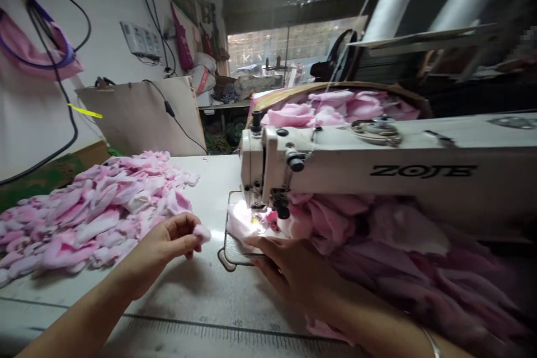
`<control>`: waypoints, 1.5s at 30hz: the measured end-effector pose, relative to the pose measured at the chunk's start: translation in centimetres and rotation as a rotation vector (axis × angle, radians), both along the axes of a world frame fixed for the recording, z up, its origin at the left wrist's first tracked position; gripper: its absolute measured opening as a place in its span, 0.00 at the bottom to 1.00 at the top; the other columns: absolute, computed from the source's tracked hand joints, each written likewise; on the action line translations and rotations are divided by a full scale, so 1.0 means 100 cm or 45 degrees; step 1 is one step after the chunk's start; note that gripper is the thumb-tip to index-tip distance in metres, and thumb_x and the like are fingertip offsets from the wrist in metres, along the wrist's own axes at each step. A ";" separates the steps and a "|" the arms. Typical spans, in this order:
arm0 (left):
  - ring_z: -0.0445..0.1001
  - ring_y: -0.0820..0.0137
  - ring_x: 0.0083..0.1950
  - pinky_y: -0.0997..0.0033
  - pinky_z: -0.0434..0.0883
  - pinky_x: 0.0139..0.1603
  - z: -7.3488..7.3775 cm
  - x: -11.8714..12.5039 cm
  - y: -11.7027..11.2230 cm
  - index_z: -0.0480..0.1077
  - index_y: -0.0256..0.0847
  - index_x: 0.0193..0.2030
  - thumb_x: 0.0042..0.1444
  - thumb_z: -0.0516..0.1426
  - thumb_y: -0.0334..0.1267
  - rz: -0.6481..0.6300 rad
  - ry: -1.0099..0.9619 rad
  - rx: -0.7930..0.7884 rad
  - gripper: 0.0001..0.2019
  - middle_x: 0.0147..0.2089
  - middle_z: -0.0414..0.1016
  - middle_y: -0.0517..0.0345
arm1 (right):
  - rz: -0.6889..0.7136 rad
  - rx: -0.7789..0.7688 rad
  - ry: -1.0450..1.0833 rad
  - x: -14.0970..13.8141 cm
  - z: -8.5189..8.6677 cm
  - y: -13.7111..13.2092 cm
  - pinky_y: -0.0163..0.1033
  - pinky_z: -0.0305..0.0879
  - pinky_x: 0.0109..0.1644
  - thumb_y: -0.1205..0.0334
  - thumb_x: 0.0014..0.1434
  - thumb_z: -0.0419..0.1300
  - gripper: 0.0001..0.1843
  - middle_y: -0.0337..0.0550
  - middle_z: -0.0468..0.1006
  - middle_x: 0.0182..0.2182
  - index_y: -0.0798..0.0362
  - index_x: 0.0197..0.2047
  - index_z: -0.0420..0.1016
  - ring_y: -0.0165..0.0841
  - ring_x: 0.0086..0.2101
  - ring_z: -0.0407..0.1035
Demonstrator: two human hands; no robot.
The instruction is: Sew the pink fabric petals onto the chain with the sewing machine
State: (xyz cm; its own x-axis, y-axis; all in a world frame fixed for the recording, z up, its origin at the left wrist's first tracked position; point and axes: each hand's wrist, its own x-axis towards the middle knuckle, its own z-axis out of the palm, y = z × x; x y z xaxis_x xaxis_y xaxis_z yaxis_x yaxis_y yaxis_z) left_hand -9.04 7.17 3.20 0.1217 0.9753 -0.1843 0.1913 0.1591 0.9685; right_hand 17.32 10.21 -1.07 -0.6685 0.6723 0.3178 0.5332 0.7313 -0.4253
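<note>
My left hand (170, 239) pinches a small tuft of pink fabric (202, 233) between thumb and fingers, above the white sewing table (201, 296). My right hand (285, 262) lies flat on pale pink fabric (243, 222) beside the presser foot (258, 207) of a white ZOJE industrial sewing machine (369, 170). The lit needle area is partly hidden by the machine head and fabric. A heap of pink-and-white fabric pieces (96, 221) lies to the left of my left hand, not touching it.
A large mass of pink fabric (419, 268) lies right of the needle, and more fills a cardboard box (335, 89) behind the machine. A ruler scale (222, 329) runs along the table's front. Thread cones (390, 11) stand above on the right; a board (142, 117) and cables are on the left.
</note>
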 end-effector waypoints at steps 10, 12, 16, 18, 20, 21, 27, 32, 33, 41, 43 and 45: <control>0.67 0.74 0.37 0.75 0.63 0.38 -0.013 0.070 0.013 0.68 0.41 0.39 0.54 0.61 0.43 -0.224 -0.286 -0.174 0.10 0.35 0.69 0.61 | -0.121 -0.262 0.434 -0.002 0.019 -0.004 0.31 0.51 0.26 0.58 0.63 0.55 0.06 0.32 0.69 0.25 0.50 0.38 0.70 0.24 0.24 0.59; 0.67 0.74 0.38 0.76 0.63 0.40 -0.016 0.074 0.015 0.69 0.42 0.40 0.54 0.62 0.44 -0.220 -0.294 -0.185 0.11 0.37 0.69 0.61 | -0.150 -0.203 0.422 -0.001 0.016 -0.002 0.31 0.51 0.25 0.59 0.63 0.55 0.08 0.32 0.68 0.23 0.51 0.33 0.68 0.24 0.23 0.59; 0.68 0.73 0.37 0.75 0.66 0.39 -0.018 0.074 0.018 0.70 0.41 0.43 0.54 0.62 0.48 -0.191 -0.362 -0.253 0.16 0.37 0.70 0.57 | -0.159 0.064 0.265 0.003 0.012 0.001 0.34 0.53 0.27 0.62 0.62 0.54 0.04 0.34 0.73 0.27 0.52 0.37 0.69 0.26 0.25 0.64; 0.68 0.73 0.35 0.74 0.67 0.36 -0.020 0.073 0.018 0.70 0.39 0.44 0.55 0.59 0.51 -0.201 -0.427 -0.307 0.18 0.36 0.70 0.55 | -0.092 0.254 0.100 0.005 0.012 0.000 0.36 0.54 0.28 0.65 0.61 0.54 0.05 0.37 0.74 0.29 0.53 0.40 0.69 0.29 0.27 0.67; 0.68 0.73 0.35 0.75 0.66 0.34 -0.023 0.072 0.018 0.70 0.38 0.43 0.55 0.60 0.50 -0.220 -0.467 -0.321 0.17 0.38 0.70 0.54 | -0.003 0.389 -0.077 0.006 0.012 -0.001 0.37 0.55 0.28 0.68 0.61 0.53 0.05 0.39 0.75 0.30 0.54 0.40 0.69 0.30 0.28 0.68; 0.68 0.74 0.35 0.76 0.66 0.35 -0.025 0.072 0.018 0.70 0.38 0.42 0.55 0.60 0.49 -0.225 -0.459 -0.315 0.16 0.38 0.70 0.55 | 0.029 0.418 -0.149 0.006 0.013 -0.002 0.37 0.55 0.28 0.68 0.62 0.52 0.06 0.39 0.75 0.30 0.54 0.40 0.69 0.31 0.28 0.68; 0.70 0.73 0.36 0.77 0.65 0.33 -0.036 0.068 0.023 0.68 0.41 0.43 0.52 0.64 0.45 -0.149 -0.405 -0.212 0.16 0.38 0.71 0.57 | -0.035 0.148 -0.162 0.003 0.018 -0.003 0.39 0.65 0.34 0.60 0.66 0.51 0.11 0.42 0.78 0.40 0.52 0.49 0.67 0.35 0.36 0.72; 0.70 0.73 0.41 0.77 0.66 0.42 -0.039 0.062 0.027 0.70 0.41 0.41 0.48 0.66 0.42 0.002 -0.393 -0.080 0.15 0.40 0.72 0.59 | -0.272 -0.061 -0.058 0.003 0.020 -0.001 0.50 0.63 0.54 0.54 0.68 0.45 0.22 0.48 0.74 0.52 0.52 0.61 0.64 0.41 0.51 0.67; 0.70 0.73 0.42 0.77 0.66 0.42 -0.039 0.061 0.027 0.70 0.41 0.41 0.48 0.66 0.42 0.014 -0.380 -0.072 0.15 0.40 0.72 0.59 | -0.276 -0.093 -0.031 0.003 0.021 -0.001 0.49 0.62 0.55 0.57 0.68 0.44 0.21 0.47 0.74 0.52 0.51 0.61 0.65 0.39 0.52 0.67; 0.70 0.73 0.39 0.76 0.67 0.40 -0.035 0.063 0.027 0.71 0.42 0.41 0.46 0.67 0.43 0.055 -0.355 -0.058 0.17 0.39 0.73 0.59 | -0.197 -0.195 0.182 0.005 0.016 0.005 0.40 0.65 0.51 0.61 0.65 0.53 0.13 0.42 0.78 0.44 0.49 0.50 0.75 0.33 0.46 0.70; 0.70 0.72 0.40 0.76 0.67 0.39 -0.034 0.063 0.027 0.71 0.42 0.41 0.46 0.67 0.43 0.063 -0.368 -0.066 0.17 0.39 0.73 0.59 | -0.180 -0.198 0.204 0.004 0.015 0.005 0.39 0.64 0.51 0.61 0.64 0.54 0.12 0.42 0.78 0.44 0.49 0.49 0.75 0.33 0.46 0.70; 0.70 0.73 0.40 0.77 0.67 0.40 -0.034 0.063 0.026 0.71 0.42 0.41 0.46 0.67 0.42 0.059 -0.390 -0.075 0.17 0.40 0.73 0.59 | -0.169 -0.199 0.215 0.004 0.014 0.006 0.39 0.64 0.51 0.60 0.65 0.54 0.12 0.40 0.78 0.43 0.48 0.49 0.75 0.33 0.46 0.70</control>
State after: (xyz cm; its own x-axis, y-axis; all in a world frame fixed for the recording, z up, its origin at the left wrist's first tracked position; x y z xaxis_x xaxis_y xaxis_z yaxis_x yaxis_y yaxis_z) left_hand -2.71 9.79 -0.20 0.1356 0.9700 -0.2019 -0.1169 0.2181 0.9689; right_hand 17.74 10.80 0.34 -0.5176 0.8003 0.3026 0.5320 0.5780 -0.6187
